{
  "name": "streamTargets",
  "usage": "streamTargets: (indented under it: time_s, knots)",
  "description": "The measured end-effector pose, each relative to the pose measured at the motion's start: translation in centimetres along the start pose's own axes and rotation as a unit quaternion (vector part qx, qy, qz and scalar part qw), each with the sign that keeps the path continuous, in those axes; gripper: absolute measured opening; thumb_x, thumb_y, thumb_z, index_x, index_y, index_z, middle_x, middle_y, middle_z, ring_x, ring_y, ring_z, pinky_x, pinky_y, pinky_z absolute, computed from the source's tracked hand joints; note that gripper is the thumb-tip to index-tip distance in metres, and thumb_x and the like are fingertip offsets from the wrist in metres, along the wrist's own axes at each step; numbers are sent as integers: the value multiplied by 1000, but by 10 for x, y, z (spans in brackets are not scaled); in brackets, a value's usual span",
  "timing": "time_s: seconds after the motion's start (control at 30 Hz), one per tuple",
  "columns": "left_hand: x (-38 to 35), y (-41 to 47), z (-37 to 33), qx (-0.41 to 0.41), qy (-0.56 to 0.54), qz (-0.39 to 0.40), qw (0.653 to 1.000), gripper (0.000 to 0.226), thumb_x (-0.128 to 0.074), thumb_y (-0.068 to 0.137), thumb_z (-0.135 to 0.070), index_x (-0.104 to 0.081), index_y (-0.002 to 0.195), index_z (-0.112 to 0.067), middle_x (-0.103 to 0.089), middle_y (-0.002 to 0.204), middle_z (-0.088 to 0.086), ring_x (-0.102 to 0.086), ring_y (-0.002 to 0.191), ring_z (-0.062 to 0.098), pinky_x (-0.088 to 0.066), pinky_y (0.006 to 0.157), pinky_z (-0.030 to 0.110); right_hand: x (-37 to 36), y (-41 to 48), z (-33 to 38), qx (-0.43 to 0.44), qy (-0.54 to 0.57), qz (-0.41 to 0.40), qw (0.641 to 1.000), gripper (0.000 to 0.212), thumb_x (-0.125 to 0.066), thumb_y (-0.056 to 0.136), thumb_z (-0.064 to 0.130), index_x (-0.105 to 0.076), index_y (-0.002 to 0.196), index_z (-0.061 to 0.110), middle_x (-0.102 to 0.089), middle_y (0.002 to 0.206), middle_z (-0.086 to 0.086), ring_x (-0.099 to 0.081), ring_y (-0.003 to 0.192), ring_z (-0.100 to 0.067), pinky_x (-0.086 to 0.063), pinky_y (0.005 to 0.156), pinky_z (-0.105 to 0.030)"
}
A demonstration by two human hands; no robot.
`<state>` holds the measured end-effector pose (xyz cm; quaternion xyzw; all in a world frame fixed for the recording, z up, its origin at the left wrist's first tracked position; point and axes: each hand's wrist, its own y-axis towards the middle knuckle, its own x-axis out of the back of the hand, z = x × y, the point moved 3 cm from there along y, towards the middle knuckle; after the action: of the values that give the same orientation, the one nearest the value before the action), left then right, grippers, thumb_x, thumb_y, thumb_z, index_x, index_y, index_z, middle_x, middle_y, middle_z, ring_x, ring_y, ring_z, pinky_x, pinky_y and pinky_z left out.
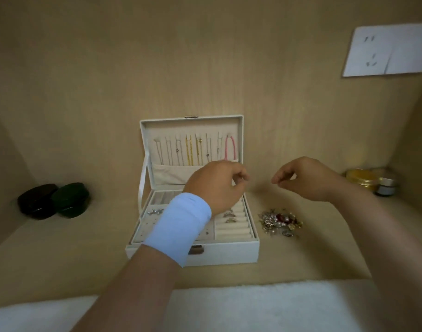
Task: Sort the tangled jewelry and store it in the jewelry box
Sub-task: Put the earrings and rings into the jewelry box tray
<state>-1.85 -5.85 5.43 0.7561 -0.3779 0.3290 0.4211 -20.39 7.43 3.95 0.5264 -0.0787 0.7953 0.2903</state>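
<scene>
Your left hand point(214, 185) and right hand point(303, 178) hover apart by the open jewelry box point(229, 255), fingertips pinched — on what, I cannot tell — with the tangled pile point(279, 222) just beside it; tugging any fine chain could snap it.

Home nook: wooden shelf point(85, 259), wall socket point(387, 50)
</scene>
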Motion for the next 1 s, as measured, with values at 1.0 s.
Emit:
streamTargets:
  time_s: [1.0]
  knots:
    - [-102,79,-30,81,-95,94,988,10,-77,80,-21,-80,87,-27,-75,82,-5,-68,83,12,-53,80,26,-17,-1,-59,-131,306,18,943,16,-74,89,16,-77,94,1,-71,73,-2,-45,43,-4,-32,38,-17]
